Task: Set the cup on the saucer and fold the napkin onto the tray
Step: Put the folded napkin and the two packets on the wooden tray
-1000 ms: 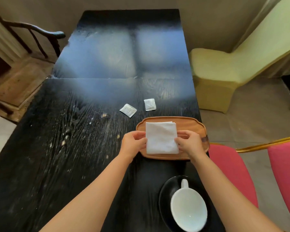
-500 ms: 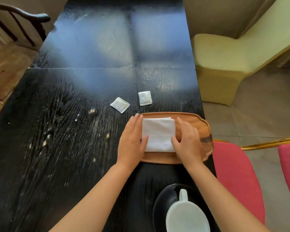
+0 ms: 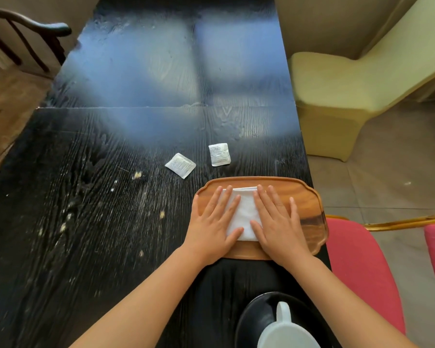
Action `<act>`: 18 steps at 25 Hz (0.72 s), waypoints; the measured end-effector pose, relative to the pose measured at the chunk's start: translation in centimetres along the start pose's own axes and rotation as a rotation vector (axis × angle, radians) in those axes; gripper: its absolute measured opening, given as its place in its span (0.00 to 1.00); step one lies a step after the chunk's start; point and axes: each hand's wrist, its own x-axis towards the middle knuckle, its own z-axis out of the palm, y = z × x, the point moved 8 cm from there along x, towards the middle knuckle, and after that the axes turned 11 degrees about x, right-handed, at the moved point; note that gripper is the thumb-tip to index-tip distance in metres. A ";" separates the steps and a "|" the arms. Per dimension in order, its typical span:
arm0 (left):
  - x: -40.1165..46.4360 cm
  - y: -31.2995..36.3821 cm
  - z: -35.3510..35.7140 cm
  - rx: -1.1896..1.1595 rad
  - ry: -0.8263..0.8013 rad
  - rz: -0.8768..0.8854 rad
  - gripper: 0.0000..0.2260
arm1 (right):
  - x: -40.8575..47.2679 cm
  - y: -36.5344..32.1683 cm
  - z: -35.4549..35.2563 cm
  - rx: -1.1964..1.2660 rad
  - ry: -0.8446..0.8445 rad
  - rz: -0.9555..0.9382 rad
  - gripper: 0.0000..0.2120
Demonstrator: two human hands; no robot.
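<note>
Both my hands lie flat, palms down, fingers spread, nothing pinched: my left hand [image 3: 212, 226] on the left edge and my right hand [image 3: 278, 226] on the right edge of the folded white cloth napkin [image 3: 244, 213], pressing it onto the oval brown wooden tray [image 3: 309, 212]. The napkin sits w/in the tray's left half, long axis running near-to-far, directly under and btwn my palms, so neither hand is nearer; it's dead centre of the pair. The tray rests at the right edge of the black wood-grain table [image 3: 86, 222]. The white ceramic cup [image 3: 285, 331] stands on the black round saucer [image 3: 255, 318] at the near edge, handle pointing far, toward the tray. I'd judge both parts of the task as good as done; next move is prob. just lifting straight up w/o dragging the fold open. Two small white paper sachets [image 3: 180, 165] lie on the table just beyond the tray, apart from it. Hard to see: the napkin's side edges are under my fingers, so can't tell if the fold lines up; the cup's bowl and the saucer's near rim are cut off by the frame bottom.
</note>
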 end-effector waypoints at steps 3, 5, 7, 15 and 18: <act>0.4 -0.6 -2.6 -0.078 0.099 0.004 0.26 | 1.0 -0.8 -2.3 0.064 0.110 -0.035 0.24; 1.4 -3.3 -5.1 -0.188 0.230 -0.053 0.20 | 3.3 -1.3 -4.0 0.132 0.198 -0.028 0.19; 2.4 -8.1 -6.1 -0.235 0.315 -0.237 0.16 | 7.0 -1.2 -4.4 0.211 0.197 0.064 0.16; 4.7 -17.9 -0.9 -0.141 -0.209 -0.710 0.23 | 16.1 -0.1 0.4 0.238 0.047 0.578 0.24; 5.3 -17.8 -0.3 -0.174 -0.178 -0.710 0.21 | 17.0 -0.9 1.0 0.206 0.094 0.580 0.20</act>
